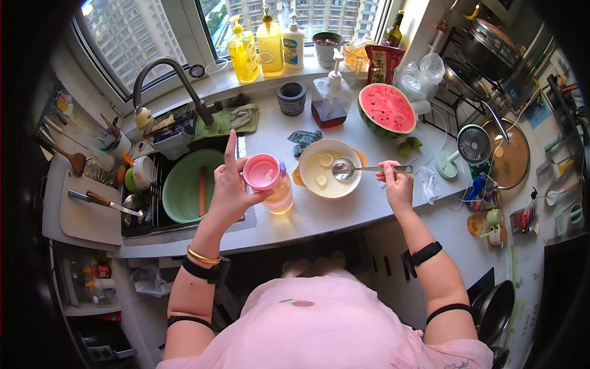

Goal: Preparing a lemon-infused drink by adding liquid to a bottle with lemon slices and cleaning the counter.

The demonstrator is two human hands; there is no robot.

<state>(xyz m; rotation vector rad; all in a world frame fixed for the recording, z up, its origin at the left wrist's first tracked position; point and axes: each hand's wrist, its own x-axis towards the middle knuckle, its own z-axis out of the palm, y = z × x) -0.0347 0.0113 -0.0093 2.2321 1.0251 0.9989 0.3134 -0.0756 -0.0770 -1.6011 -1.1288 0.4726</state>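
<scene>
My left hand (233,189) grips a pink cup-shaped plastic piece (262,171), possibly a funnel, at the mouth of a clear bottle (280,198). The bottle stands on the counter with pale yellow liquid in it. My left index finger points up, off the pink piece. In my right hand (397,187) is the handle of a metal serving spoon (343,169). Its bowl is over a white pot (311,189) with orange handles; I cannot tell whether it touches the liquid. Lemon slices (321,180) lie in the pot's pale liquid.
A sink holding a green basin (173,184) lies to the left. Behind the pot are a blue patterned cloth (304,138), a pump bottle (331,99) and a halved watermelon (387,110). A small fan (474,144) stands right; a knife (103,200) rests on the left cutting board (90,221).
</scene>
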